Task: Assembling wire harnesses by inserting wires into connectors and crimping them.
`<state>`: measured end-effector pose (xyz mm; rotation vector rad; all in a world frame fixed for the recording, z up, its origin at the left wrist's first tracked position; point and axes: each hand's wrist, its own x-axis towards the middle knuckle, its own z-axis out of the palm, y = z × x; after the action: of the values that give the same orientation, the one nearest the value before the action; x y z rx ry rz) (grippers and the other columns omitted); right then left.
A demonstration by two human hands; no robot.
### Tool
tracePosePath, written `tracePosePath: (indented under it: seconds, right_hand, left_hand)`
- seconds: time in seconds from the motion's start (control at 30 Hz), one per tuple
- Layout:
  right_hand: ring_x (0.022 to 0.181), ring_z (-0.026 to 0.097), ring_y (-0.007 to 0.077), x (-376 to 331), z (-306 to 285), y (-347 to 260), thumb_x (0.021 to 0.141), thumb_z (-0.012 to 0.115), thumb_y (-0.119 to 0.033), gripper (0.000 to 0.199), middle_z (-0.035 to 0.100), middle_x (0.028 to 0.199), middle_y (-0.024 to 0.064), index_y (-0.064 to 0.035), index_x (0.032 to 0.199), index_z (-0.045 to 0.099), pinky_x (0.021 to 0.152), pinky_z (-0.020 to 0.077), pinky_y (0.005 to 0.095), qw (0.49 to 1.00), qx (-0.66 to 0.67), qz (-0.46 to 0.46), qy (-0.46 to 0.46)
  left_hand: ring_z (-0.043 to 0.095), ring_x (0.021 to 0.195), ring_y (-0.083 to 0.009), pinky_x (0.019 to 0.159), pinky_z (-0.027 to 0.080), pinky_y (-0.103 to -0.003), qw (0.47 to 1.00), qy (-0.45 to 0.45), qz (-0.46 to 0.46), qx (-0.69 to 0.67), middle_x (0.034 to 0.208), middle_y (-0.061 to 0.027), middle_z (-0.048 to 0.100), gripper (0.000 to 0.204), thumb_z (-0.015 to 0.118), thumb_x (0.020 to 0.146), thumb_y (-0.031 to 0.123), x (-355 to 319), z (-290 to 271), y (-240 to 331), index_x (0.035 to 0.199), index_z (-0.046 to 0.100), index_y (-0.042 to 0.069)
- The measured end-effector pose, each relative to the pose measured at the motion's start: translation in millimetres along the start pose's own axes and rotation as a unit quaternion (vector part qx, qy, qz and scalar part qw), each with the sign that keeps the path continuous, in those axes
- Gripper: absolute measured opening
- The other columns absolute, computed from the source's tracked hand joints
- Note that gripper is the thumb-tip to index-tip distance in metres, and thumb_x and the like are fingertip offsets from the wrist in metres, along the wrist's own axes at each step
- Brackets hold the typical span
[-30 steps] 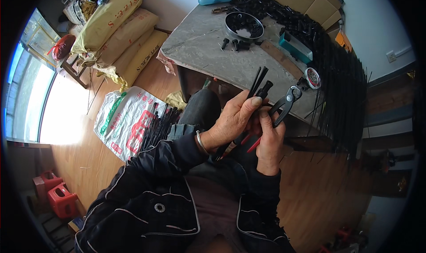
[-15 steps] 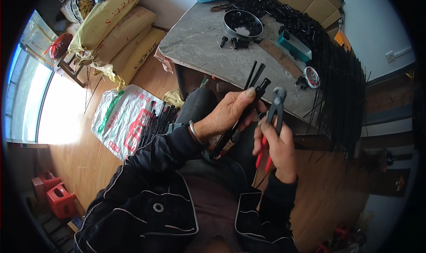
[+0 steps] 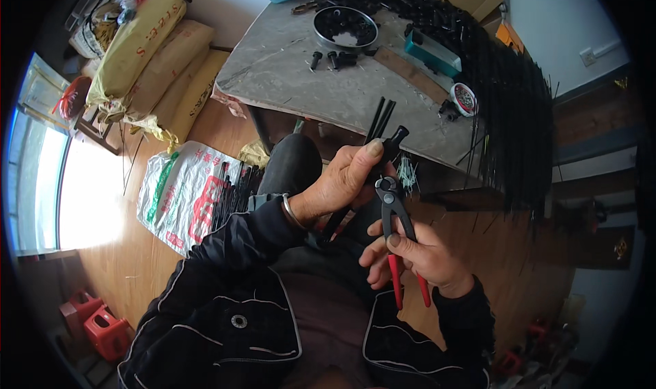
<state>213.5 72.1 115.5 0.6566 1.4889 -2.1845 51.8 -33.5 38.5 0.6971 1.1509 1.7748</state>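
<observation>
Left hand grips a bundle of black rods; right hand clasps red-handled pincers, below the desk edge.

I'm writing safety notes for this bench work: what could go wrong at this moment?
1. The red-handled metal pincers in the right hand have their head close to the left hand's fingers, so a pinch seems possible.
2. The left hand holds the thin black rods in a loose bundle; one might slip out.
3. The rod tips point upward, toward the leaning person.
</observation>
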Motion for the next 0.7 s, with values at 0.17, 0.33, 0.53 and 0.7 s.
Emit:
tracePosePath:
  seconds: [0.17, 0.33, 0.53, 0.7]
  right_hand:
    - [0.074, 0.068, 0.0284, -7, 4, -15, 0.1, 0.046, -0.027, 0.043, 0.063, 0.097, 0.0227, 0.0058, 0.127, 0.038, 0.069, 0.0587, 0.0414, 0.996, 0.07, 0.042, -0.036]
    - [0.056, 0.054, 0.0152, -4, 0, -3, 0.102, 0.043, -0.026, 0.027, 0.054, 0.076, 0.0084, -0.0005, 0.111, 0.045, 0.054, 0.0502, 0.0314, 0.993, 0.081, 0.068, -0.049]
    - [0.046, 0.042, 0.0073, 13, 10, -12, 0.099, 0.049, -0.019, 0.014, 0.043, 0.061, -0.0011, -0.0061, 0.096, 0.044, 0.043, 0.0414, 0.0248, 0.984, -0.134, 0.054, 0.101]
    - [0.052, 0.053, 0.0105, 20, 11, -12, 0.099, 0.048, -0.018, 0.014, 0.052, 0.068, 0.0031, -0.0041, 0.101, 0.046, 0.048, 0.0496, 0.0265, 0.984, -0.149, 0.033, 0.094]
  left_hand:
    - [0.039, 0.045, -0.0049, 0.041, 0.028, -0.022, 1.0, -0.007, 0.015, 0.025, 0.057, 0.0023, 0.05, 0.063, 0.033, 0.099, 0.056, -2, 1, 2, 0.086, 0.064, 0.003]
    - [0.041, 0.047, -0.0042, 0.042, 0.029, -0.021, 0.999, -0.014, 0.008, 0.028, 0.059, 0.0024, 0.052, 0.063, 0.033, 0.099, 0.057, -3, 3, 4, 0.087, 0.064, 0.002]
    - [0.043, 0.048, -0.0039, 0.044, 0.032, -0.02, 0.998, 0.05, 0.005, 0.034, 0.061, 0.0019, 0.054, 0.064, 0.035, 0.097, 0.059, -4, 1, 4, 0.085, 0.063, 0.003]
    - [0.042, 0.043, -0.0062, 0.041, 0.032, -0.022, 0.997, 0.061, -0.001, 0.039, 0.054, 0.0011, 0.048, 0.067, 0.03, 0.097, 0.06, 4, -6, 0, 0.084, 0.061, 0.003]
